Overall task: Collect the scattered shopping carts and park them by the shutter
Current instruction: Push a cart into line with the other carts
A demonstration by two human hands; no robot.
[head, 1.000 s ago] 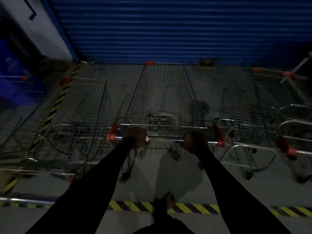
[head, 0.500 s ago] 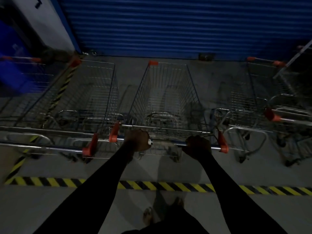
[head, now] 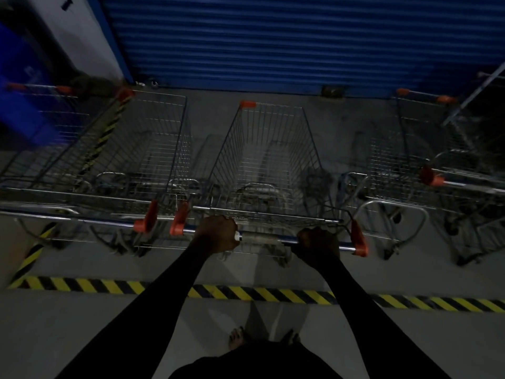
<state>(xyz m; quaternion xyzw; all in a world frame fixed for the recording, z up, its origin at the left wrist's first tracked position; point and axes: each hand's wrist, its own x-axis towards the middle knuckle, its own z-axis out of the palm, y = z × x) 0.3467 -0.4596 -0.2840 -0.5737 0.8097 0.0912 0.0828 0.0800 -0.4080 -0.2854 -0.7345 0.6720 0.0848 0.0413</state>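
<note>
A wire shopping cart (head: 269, 160) with orange corner caps stands in front of me, nose toward the blue roller shutter (head: 273, 42). My left hand (head: 217, 233) and my right hand (head: 318, 246) are both closed around its handle bar (head: 262, 237). A second cart (head: 131, 165) stands just left of it, handles almost side by side. Another cart (head: 404, 160) is parked on the right, with a further one (head: 470, 184) partly cut off at the right edge. All baskets look empty.
A yellow-and-black hazard stripe (head: 273, 294) crosses the concrete floor behind the carts, and another stripe (head: 101, 138) runs along the left. A blue bin (head: 24, 105) stands at far left beside a white wall (head: 82, 36). My bare feet (head: 237, 337) stand behind the stripe.
The cart has rolled forward toward the shutter, level with the left cart. My feet were on the hazard stripe; they are now behind it. Both hands have stayed on the handle.
</note>
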